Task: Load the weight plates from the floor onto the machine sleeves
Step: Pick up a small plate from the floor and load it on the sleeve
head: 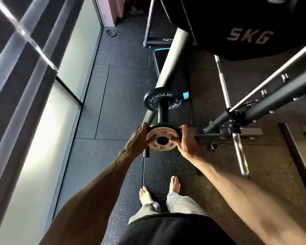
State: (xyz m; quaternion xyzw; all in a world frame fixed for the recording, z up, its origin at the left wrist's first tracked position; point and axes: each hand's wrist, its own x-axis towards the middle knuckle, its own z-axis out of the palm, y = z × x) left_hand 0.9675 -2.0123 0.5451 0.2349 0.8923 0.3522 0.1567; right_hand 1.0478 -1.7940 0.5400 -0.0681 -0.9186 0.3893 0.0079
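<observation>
A small white ROGUE plate (166, 138) sits at the near end of a short black sleeve (163, 112), with a dark plate edge just behind it. My left hand (138, 138) grips the stack's left rim. My right hand (185, 140) pinches its right rim, thumb on the white face. Farther along the same sleeve sits a small black ROGUE plate (157, 99). A large black plate marked 5KG (245, 32) hangs at the top right.
A thick grey frame tube (171, 64) slants down behind the sleeve. A chrome barbell sleeve (240, 156) and a bolted bar (272, 89) cross at the right. Glass panels (42, 121) line the left. My bare feet (159, 190) stand on the rubber floor.
</observation>
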